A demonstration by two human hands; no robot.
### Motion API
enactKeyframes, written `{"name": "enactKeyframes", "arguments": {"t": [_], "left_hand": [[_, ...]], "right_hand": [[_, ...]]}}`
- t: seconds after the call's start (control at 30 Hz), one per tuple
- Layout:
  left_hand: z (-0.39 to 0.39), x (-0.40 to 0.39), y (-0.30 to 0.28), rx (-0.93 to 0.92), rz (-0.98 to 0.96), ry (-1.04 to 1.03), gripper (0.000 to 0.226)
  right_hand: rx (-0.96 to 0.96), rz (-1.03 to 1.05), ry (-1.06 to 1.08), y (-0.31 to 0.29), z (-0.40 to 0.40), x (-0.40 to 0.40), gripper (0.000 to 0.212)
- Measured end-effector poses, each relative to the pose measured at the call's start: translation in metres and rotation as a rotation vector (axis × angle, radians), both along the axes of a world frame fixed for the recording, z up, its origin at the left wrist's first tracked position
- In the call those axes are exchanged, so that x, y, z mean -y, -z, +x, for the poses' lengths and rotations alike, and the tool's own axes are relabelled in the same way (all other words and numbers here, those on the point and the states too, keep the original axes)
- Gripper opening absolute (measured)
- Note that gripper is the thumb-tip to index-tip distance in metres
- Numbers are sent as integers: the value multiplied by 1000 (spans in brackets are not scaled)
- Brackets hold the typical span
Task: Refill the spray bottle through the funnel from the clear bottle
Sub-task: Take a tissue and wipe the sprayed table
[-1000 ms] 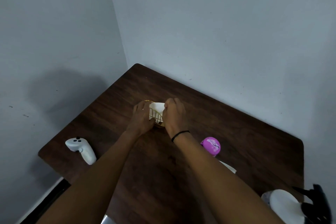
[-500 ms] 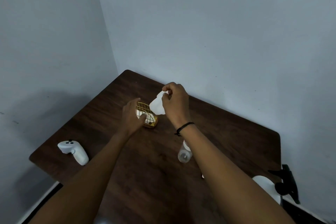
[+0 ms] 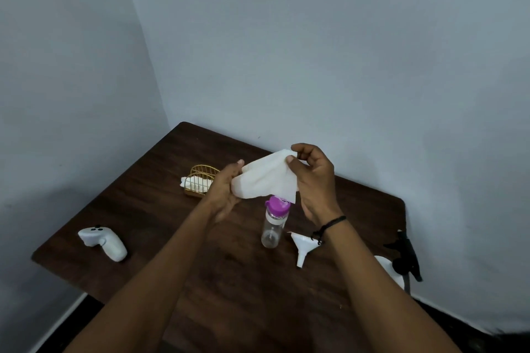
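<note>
Now: both grips pinched tissue (image 3: 265,180) at frame centre, left hand (image 3: 226,189), right hand (image 3: 314,178). Clear bottle (image 3: 272,226) stood capped below; light, slick, best taken mid-body. Funnel (image 3: 304,246) lay right; spray bottle (image 3: 397,264) at right table (image 3: 143,203) edge.

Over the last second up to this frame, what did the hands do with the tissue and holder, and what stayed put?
The right hand pulled a tissue up out of the gold holder. The left hand let go of the holder and took the tissue's other edge, so both now hold it spread above the table. The clear bottle, funnel, spray bottle and controller were not touched.
</note>
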State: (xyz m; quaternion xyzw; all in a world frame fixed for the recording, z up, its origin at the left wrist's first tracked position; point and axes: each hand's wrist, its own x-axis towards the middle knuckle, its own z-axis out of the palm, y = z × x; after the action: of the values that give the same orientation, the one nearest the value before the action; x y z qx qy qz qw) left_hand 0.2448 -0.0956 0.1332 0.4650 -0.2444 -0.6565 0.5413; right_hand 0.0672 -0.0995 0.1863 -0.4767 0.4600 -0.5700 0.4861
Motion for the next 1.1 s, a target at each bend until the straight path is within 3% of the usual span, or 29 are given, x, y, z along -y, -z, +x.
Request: {"name": "enactKeyframes", "arguments": {"t": [0.07, 0.23, 0.43, 0.57, 0.7, 0.8, 0.97, 1.03, 1.1], "left_hand": [[-8, -3, 2, 69, -77, 6, 24], [-34, -12, -7, 308, -194, -207, 8], [-53, -31, -24, 503, -375, -331, 18], [-70, -40, -30, 695, -473, -261, 19], [-80, -42, -24, 694, -385, -208, 12], [-89, -45, -20, 705, -331, -156, 23], [-100, -53, -23, 764, -321, -62, 20], [-100, -55, -18, 845, -359, 37, 10], [-104, -59, -18, 864, -378, 153, 16]], "right_hand": [[22, 25, 52, 2, -12, -4, 23], [-90, 69, 133, 4, -37, -19, 17], [-235, -48, 143, 7, -52, -41, 18], [-338, -110, 204, 15, -60, -52, 9], [-213, 80, 216, 25, -76, -60, 23], [-155, 195, 171, 30, -95, -69, 32], [-260, 122, 248, 43, -120, -79, 21], [-258, 110, 283, 44, -128, -85, 21], [-259, 98, 288, 47, -137, -92, 23]]}}
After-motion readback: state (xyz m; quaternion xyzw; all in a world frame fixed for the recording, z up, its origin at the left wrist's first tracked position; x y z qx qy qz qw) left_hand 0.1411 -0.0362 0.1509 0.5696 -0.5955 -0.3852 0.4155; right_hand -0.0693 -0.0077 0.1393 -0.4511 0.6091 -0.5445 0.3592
